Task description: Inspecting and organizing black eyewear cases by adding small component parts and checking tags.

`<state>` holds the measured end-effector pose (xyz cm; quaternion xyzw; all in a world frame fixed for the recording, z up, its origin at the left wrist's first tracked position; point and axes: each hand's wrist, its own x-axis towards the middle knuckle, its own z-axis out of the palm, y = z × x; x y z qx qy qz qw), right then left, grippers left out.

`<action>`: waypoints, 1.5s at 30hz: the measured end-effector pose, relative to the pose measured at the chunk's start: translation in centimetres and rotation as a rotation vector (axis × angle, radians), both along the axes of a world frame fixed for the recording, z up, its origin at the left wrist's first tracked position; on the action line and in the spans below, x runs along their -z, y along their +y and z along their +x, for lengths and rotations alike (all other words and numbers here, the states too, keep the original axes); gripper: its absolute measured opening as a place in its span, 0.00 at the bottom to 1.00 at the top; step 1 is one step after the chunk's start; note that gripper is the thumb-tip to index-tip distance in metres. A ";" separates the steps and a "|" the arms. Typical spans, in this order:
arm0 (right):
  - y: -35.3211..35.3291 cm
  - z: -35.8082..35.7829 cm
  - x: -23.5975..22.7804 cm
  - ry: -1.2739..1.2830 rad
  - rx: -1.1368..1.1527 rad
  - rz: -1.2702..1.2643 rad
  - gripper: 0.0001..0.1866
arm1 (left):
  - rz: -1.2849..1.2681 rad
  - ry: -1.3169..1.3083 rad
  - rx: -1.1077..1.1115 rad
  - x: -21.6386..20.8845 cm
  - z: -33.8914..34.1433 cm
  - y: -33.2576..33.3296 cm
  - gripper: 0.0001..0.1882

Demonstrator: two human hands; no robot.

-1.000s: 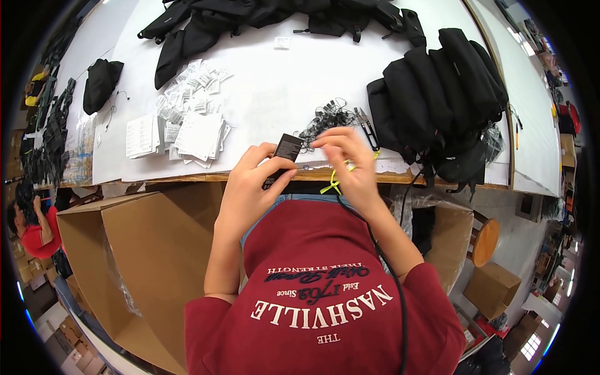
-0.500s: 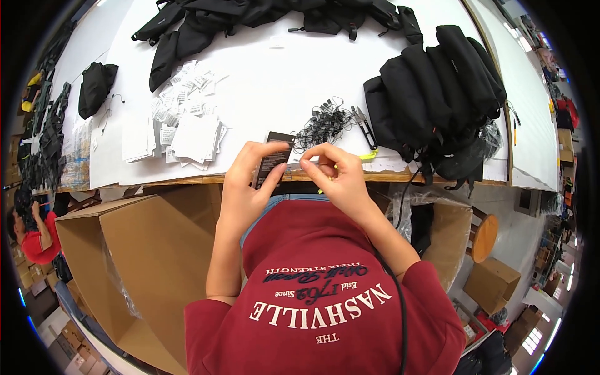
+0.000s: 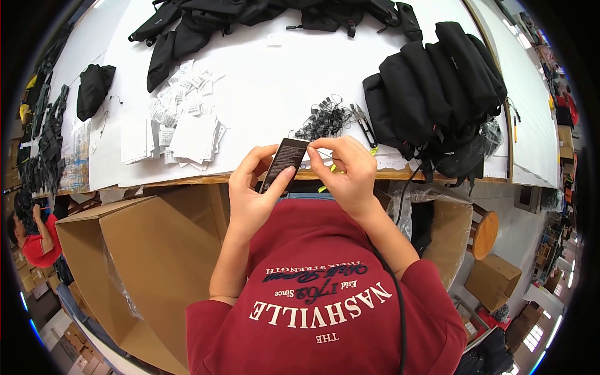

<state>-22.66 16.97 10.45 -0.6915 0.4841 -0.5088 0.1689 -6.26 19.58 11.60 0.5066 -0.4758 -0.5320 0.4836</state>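
My left hand (image 3: pixel 253 184) is closed round a dark printed hang tag (image 3: pixel 287 161), thumb on its face, held tilted over the table's near edge. At the tag's upper right corner my right hand (image 3: pixel 347 172) is pinched with thumb and forefinger; what lies between those fingertips is too fine to make out. Just beyond both hands lies a tangled heap of black tag strings (image 3: pixel 325 119). Beside it are dark thread snips (image 3: pixel 362 124). A yellow-green strip (image 3: pixel 374 151) shows partly behind my right hand.
White labels and cards (image 3: pixel 194 134) are piled left on the white table (image 3: pixel 269 81). Black bags (image 3: pixel 431 87) stand in a row at right; more black bags (image 3: pixel 250 15) lie along the back. An open cardboard box (image 3: pixel 156 244) is below the table at left. A person (image 3: pixel 40 240) is far left.
Both hands have come together: the tag has moved up and right, and my right hand has gone from apart from it to its upper corner.
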 end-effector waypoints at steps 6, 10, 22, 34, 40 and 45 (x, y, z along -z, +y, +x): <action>0.5 -0.6 -0.9 -0.200 -0.090 0.420 0.07 | -0.304 -0.166 0.026 0.9 0.9 -0.2 0.13; 0.7 -1.1 -1.8 -0.296 -0.206 0.476 0.07 | -0.347 -0.057 0.032 1.0 1.3 0.0 0.15; 0.5 -1.7 -2.7 -0.139 -0.310 0.167 0.09 | -0.429 0.029 0.042 1.6 1.4 0.1 0.16; 0.8 -0.8 -2.4 -0.049 -0.348 -0.032 0.11 | -0.464 -0.024 -0.004 2.0 1.5 1.0 0.17; 1.3 -0.2 -2.9 -0.020 -0.305 0.062 0.09 | -0.581 -0.215 -0.106 2.0 1.0 1.7 0.18; 1.5 0.0 -2.8 -0.034 -0.285 0.133 0.09 | -0.680 -0.306 -0.154 2.3 0.9 1.6 0.18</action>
